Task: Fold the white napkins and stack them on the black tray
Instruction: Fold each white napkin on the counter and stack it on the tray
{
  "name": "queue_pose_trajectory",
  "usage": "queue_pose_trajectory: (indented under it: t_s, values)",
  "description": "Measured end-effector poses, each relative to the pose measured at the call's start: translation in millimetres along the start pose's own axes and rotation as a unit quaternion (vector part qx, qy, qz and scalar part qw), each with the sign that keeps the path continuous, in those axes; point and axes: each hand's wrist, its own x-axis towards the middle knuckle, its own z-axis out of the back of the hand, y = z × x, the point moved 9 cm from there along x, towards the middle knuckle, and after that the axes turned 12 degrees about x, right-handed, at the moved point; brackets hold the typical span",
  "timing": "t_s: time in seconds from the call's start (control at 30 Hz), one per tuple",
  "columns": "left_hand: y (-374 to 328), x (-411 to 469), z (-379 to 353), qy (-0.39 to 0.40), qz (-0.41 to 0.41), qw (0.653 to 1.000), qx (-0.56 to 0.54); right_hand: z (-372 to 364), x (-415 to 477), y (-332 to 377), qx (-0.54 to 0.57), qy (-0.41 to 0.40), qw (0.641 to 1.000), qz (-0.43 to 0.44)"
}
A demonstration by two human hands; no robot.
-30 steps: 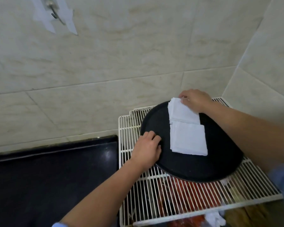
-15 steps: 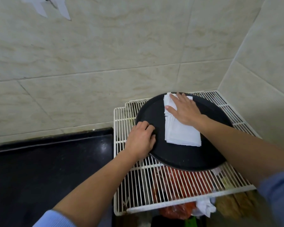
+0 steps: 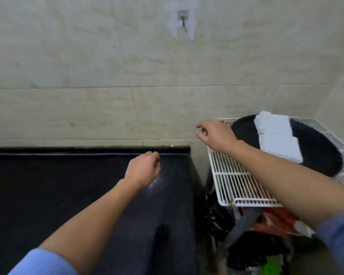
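Black round tray [image 3: 318, 153] on a white wire rack [image 3: 230, 175], toward the rack's far right corner. On the tray, a stack of folded white napkins [image 3: 276, 138], from the tray's far rim to about its middle, with the edges of the sheets not quite flush. No hand on napkins or tray.

Right hand [image 3: 215, 135] in the air over the rack's far left corner, just left of the tray. Back of hand up, fingers loosely curled, thumb a little apart from them, nothing held. Forearm slanting across the rack's near edge, blue sleeve [image 3: 338, 237] at the lower right.

Left hand [image 3: 142, 168] over the dark, glossy desk [image 3: 58, 195], near its far right corner. Fingers loosely curled under, nothing in them. Contact with the desk top impossible to tell. Blue cuff at the bottom left.

Pale tiled wall behind, with a small hook [image 3: 183, 19] on a white patch high up. Under the rack, a blurred heap of red, black and green items.
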Motion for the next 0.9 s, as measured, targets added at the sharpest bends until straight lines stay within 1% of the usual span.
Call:
queue_pose_trajectory:
  t_s: [0.13, 0.23, 0.37, 0.5, 0.7, 0.9]
  values:
    - [124, -94, 10, 0.051, 0.065, 0.995, 0.049, -90, -12, 126, 0.028, 0.067, 0.996, 0.045]
    - [215, -173, 24, 0.064, 0.132, 0.987, 0.065, -153, -20, 232, 0.028, 0.111, 0.987, 0.113]
    - [322, -278, 44, 0.072, 0.231, 0.966, 0.09, -231, -28, 370, 0.03, 0.177, 0.964, 0.198]
    - [406, -374, 56, 0.074, 0.33, 0.935, 0.102, -297, -39, 494, 0.036, 0.227, 0.932, 0.28]
    - [508, -489, 56, 0.102, 0.442, 0.885, 0.106, -391, -53, 656, 0.052, 0.285, 0.871, 0.396]
    - [612, -577, 83, 0.1, 0.554, 0.818, 0.12, -479, -60, 804, 0.075, 0.331, 0.812, 0.476]
